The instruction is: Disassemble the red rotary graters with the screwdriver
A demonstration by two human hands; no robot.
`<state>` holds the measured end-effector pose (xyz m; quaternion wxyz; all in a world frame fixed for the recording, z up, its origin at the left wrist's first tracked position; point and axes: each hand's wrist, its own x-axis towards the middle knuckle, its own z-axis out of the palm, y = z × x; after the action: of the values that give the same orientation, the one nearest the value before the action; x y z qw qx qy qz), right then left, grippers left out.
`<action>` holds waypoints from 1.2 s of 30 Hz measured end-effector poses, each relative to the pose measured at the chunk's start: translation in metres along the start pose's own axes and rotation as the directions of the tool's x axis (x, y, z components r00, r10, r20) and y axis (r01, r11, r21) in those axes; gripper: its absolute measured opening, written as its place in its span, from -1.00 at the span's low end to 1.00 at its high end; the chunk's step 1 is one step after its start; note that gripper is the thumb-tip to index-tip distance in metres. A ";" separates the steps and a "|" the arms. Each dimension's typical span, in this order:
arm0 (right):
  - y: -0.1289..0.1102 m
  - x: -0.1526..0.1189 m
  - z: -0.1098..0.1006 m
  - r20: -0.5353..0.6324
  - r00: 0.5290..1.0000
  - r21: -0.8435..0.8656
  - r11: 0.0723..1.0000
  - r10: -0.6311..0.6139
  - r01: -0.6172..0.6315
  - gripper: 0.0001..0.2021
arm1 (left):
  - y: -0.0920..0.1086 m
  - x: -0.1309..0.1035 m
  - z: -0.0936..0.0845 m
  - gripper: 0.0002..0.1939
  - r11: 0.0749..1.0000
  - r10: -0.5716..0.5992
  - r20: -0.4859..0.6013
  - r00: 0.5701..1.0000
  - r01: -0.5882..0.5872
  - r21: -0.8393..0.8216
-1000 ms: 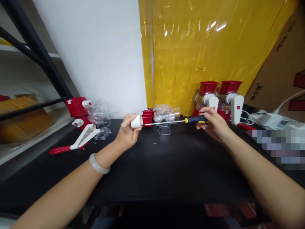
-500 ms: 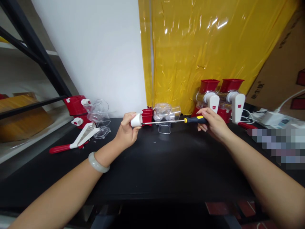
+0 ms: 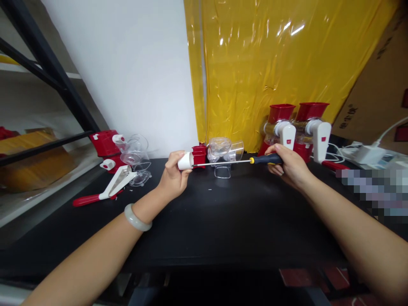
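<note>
Table [image 3: 229,225]: black, with a bare stretch under both hands. The work is held up in the air, so steadiness has to come from the wrists; resting the forearms on the edge would probably help.
Graters [image 3: 301,131]: two, standing at the right rear, close behind the right hand. The elbow and knuckles should stay clear of their cranks.
Right hand [image 3: 287,166]: wrapped around the screwdriver's handle. A light grip, turning from the fingers, should wobble least.
Left hand [image 3: 175,176]: pinching the cup between thumb and fingers. It should resist the twist without squeezing the wall out of shape.
Screwdriver [image 3: 236,162]: nearly level, reaching across between the hands. Its shaft is best lined up with whatever the tip meets, and pushed gently before turning.
Cup [image 3: 185,161]: white, at the left fingertips, above the table, mouth facing right. Angling the mouth toward the eyes would show the inside better.
Tip [image 3: 193,165]: at the lower part of the cup's mouth; whether it is seated on anything cannot be told.
Scrap [image 3: 209,189]: small and pale, lying on the table below the shaft.
</note>
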<state>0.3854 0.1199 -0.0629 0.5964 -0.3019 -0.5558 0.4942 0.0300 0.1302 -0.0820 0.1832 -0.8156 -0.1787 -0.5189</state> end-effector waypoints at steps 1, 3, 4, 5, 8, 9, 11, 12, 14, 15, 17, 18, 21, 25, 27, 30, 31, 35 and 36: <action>-0.001 -0.001 0.000 0.001 1.000 0.040 0.999 -0.007 0.007 -0.74 | -0.001 -0.001 0.000 -0.43 1.000 -0.003 -0.001 1.000 0.003 0.003; -0.004 -0.003 0.000 0.024 1.000 0.128 0.992 0.009 -0.012 -0.72 | -0.002 -0.002 0.000 -0.42 1.000 -0.007 0.010 1.000 0.006 0.010; -0.006 -0.004 0.000 0.046 0.999 0.160 0.987 0.026 -0.033 -0.67 | -0.002 -0.003 0.000 -0.42 1.000 -0.009 0.018 1.000 0.009 0.012; -0.007 -0.004 -0.001 0.072 0.997 0.176 0.983 0.041 -0.053 -0.63 | -0.001 -0.003 0.000 -0.41 1.000 -0.011 0.022 1.000 0.011 0.013; -0.009 -0.004 -0.003 0.119 0.992 0.166 0.984 0.047 -0.066 -0.65 | 0.000 -0.001 0.000 -0.41 1.000 0.002 0.016 1.000 -0.002 0.013; -0.009 -0.003 -0.004 0.127 0.991 0.149 0.987 0.049 -0.067 -0.66 | 0.001 0.000 0.000 -0.41 1.000 0.011 0.011 1.000 -0.011 0.016; -0.006 -0.001 -0.004 0.120 0.991 0.105 0.992 0.055 -0.068 -0.58 | 0.002 0.001 0.000 -0.42 0.999 0.031 0.013 0.999 -0.031 0.017; -0.004 0.000 -0.004 0.105 0.993 0.080 0.994 0.059 -0.067 -0.55 | 0.002 0.002 -0.001 -0.42 0.999 0.034 0.016 0.999 -0.034 0.015; 0.000 0.002 -0.004 0.072 0.995 0.037 0.997 0.068 -0.070 -0.59 | 0.003 0.003 -0.001 -0.43 0.999 0.032 0.024 0.999 -0.032 0.011; 0.002 0.003 -0.004 0.059 0.996 0.024 0.997 0.070 -0.072 -0.63 | 0.004 0.002 0.000 -0.43 1.000 0.026 0.030 0.999 -0.027 0.012; 0.003 0.004 -0.006 0.042 0.997 0.019 0.997 0.071 -0.072 -0.74 | 0.004 0.001 0.000 -0.44 1.000 0.013 0.043 0.999 -0.013 0.013; 0.002 0.004 -0.006 0.035 0.997 0.031 0.997 0.067 -0.069 -0.80 | 0.005 0.000 0.000 -0.43 1.000 0.006 0.052 0.999 -0.007 0.012; -0.003 0.001 -0.009 0.050 0.998 0.113 0.992 0.047 -0.053 -0.82 | 0.004 -0.002 0.000 -0.42 1.000 -0.016 0.071 0.997 0.016 0.003; -0.009 -0.002 -0.009 0.124 0.991 0.147 0.987 0.041 -0.059 -0.73 | 0.002 -0.004 -0.001 -0.42 1.000 -0.023 0.063 0.998 0.023 0.013; -0.008 -0.001 -0.008 0.109 0.993 0.105 0.992 0.053 -0.065 -0.67 | 0.001 -0.003 -0.002 -0.42 1.000 -0.023 0.060 0.998 0.022 0.012; -0.001 0.003 -0.006 0.069 0.994 0.003 0.996 0.089 -0.089 -0.42 | 0.002 -0.002 -0.002 -0.41 1.000 -0.027 0.064 0.998 0.027 0.006; 0.002 0.004 -0.006 0.062 0.993 -0.027 0.995 0.100 -0.098 -0.43 | 0.003 -0.001 -0.002 -0.41 1.000 -0.025 0.061 0.998 0.025 0.005; 0.010 0.007 -0.009 0.021 0.996 -0.009 0.996 0.089 -0.088 -0.74 | 0.006 0.001 -0.002 -0.40 1.000 -0.005 0.047 0.999 0.005 0.007; 0.009 0.006 -0.010 0.017 0.996 0.034 0.996 0.084 -0.085 -0.77 | 0.006 0.001 -0.003 -0.40 1.000 -0.004 0.045 0.999 0.004 0.006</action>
<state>0.3920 0.1304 -0.0714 0.5756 -0.3109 -0.5387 0.5309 0.0316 0.1234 -0.0805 0.1807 -0.8262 -0.1859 -0.5002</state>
